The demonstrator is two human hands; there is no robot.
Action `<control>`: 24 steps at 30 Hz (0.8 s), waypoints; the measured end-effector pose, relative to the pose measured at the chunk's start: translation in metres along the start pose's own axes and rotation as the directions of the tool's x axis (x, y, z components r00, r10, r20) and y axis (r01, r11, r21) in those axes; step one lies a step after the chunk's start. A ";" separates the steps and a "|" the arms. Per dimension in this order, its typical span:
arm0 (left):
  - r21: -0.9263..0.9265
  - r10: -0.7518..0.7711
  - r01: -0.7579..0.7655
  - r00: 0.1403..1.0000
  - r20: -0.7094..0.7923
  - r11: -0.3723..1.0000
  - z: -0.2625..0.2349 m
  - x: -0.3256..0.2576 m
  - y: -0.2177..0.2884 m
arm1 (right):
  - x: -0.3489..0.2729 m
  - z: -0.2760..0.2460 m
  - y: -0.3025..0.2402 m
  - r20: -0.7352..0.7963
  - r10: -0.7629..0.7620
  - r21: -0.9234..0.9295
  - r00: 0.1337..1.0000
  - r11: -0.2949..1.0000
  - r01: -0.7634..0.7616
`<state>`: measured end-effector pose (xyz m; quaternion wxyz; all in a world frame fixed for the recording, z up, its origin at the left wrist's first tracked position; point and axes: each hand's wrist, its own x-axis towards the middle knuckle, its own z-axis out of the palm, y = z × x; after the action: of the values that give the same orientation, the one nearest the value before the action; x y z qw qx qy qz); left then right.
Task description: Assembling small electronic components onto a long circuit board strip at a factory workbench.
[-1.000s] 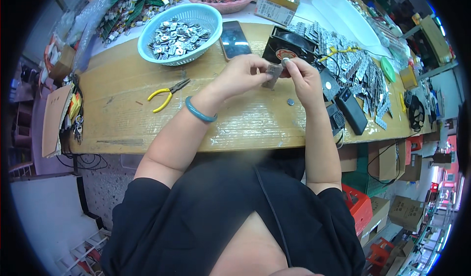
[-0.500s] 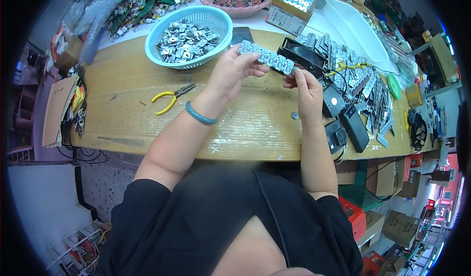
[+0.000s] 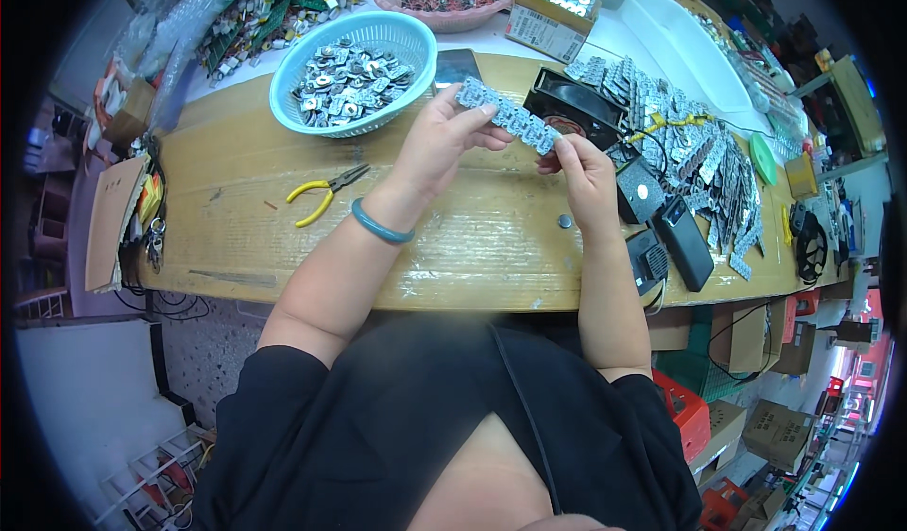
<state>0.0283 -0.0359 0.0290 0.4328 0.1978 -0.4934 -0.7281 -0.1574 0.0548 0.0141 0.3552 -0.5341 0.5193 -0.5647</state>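
A strip of joined small silver-grey metal pieces [image 3: 510, 118] is held up slantwise over the table between my two hands. My left hand [image 3: 442, 139] grips its upper left end, thumb on top. The lower right end is pinched between thumb and fingers of my right hand [image 3: 583, 174]. Left of the strip stands a light blue plastic basket [image 3: 278, 92] full of loose metal pieces [image 3: 351, 82]. Behind the strip lies a black fan-like device [image 3: 569, 106]. To its right a large heap of similar strips [image 3: 699, 158] is spread out.
Yellow-handled pliers [image 3: 319, 194] lie on the cardboard-covered table [image 3: 255, 238]. A small round metal piece [image 3: 565, 221] rests near my right forearm. Black boxes [image 3: 682, 245] sit at the right. Farther back are a pink basket [image 3: 444, 21], a carton [image 3: 545, 32] and a white tray [image 3: 661, 35].
The strip now tilts more steeply, its right end slightly lower, and shows a different side. Both hands still hold it. The view has shifted a little.
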 end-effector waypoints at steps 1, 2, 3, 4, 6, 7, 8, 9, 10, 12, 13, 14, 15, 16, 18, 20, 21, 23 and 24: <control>-0.036 -0.009 0.009 1.000 -0.005 0.999 0.003 -0.001 -0.001 | 0.000 0.000 0.000 -0.001 0.002 0.000 1.000 1.000 -0.002; -0.071 -0.018 0.017 1.000 -0.009 0.997 0.005 -0.003 -0.002 | 0.000 -0.001 0.001 -0.012 0.003 0.038 1.000 0.999 -0.003; -0.071 -0.018 0.017 1.000 -0.010 0.997 0.007 -0.003 -0.004 | 0.000 -0.001 0.001 -0.021 0.003 0.076 1.000 0.997 -0.002; -0.088 -0.021 0.020 1.000 -0.018 0.996 0.008 -0.004 -0.007 | 0.000 0.000 0.000 -0.020 0.003 0.076 1.000 0.997 -0.002; -0.105 -0.026 0.023 0.999 -0.026 0.994 0.008 -0.005 -0.005 | 0.000 0.001 -0.001 -0.066 -0.022 0.095 0.998 0.995 0.029; -0.050 -0.081 0.080 0.997 -0.004 0.996 0.007 -0.004 0.001 | 0.000 -0.001 -0.001 -0.067 -0.022 0.095 0.998 0.995 0.028; 0.008 -0.136 0.136 0.991 0.014 0.991 0.004 -0.004 0.006 | 0.000 -0.006 0.000 -0.034 -0.034 0.027 0.999 0.999 0.035; 0.010 -0.136 0.136 0.991 0.013 0.991 -0.004 -0.001 0.009 | 0.000 -0.009 0.000 0.000 -0.046 -0.039 0.999 0.998 0.046; 0.336 0.043 -0.053 0.998 0.039 0.940 -0.016 0.004 0.012 | -0.001 -0.011 -0.001 0.003 -0.045 -0.036 0.999 0.998 0.045; 0.817 0.462 -0.420 0.860 0.219 0.395 -0.020 0.006 0.018 | -0.002 -0.013 -0.005 0.097 -0.008 -0.153 0.995 0.988 0.023; 0.817 0.458 -0.418 0.862 0.219 0.397 -0.014 0.002 0.024 | -0.003 -0.012 -0.006 0.095 -0.005 -0.151 0.995 0.988 0.019; 0.835 0.351 -0.448 0.874 0.335 0.319 -0.004 -0.005 0.029 | -0.003 -0.011 -0.007 0.133 -0.007 -0.162 0.991 0.986 0.029; 0.841 0.232 -0.485 0.870 0.435 0.241 0.004 -0.010 0.031 | -0.003 -0.010 -0.008 0.173 -0.012 -0.171 0.985 0.984 0.042; 0.804 0.220 -0.537 0.842 0.492 0.255 0.005 -0.013 0.019 | -0.004 -0.010 -0.007 0.173 -0.010 -0.170 0.985 0.985 0.040; 0.799 0.132 -0.459 0.886 0.445 0.388 0.007 -0.013 0.007 | -0.007 -0.011 -0.004 0.211 -0.031 -0.209 0.977 0.975 0.076; 0.776 -0.058 -0.258 0.933 0.354 0.575 0.010 -0.014 0.004 | -0.013 -0.009 -0.003 0.192 -0.026 -0.227 0.981 0.971 0.071; 0.775 -0.061 -0.259 0.932 0.357 0.577 0.010 -0.016 0.002 | -0.017 -0.009 -0.002 0.171 -0.022 -0.245 0.985 0.967 0.064; 0.705 -0.190 -0.137 0.912 0.364 0.695 0.011 -0.018 -0.003 | -0.021 -0.009 -0.002 0.175 -0.018 -0.260 0.984 0.964 0.064; 0.705 -0.193 -0.137 0.910 0.367 0.696 0.012 -0.018 -0.003 | -0.023 -0.009 -0.002 0.183 -0.015 -0.274 0.983 0.960 0.066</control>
<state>0.0285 -0.0141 0.0290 0.1950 0.1996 -0.8142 -0.5092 -0.1621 0.0791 0.0118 0.3100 -0.6379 0.5484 -0.4430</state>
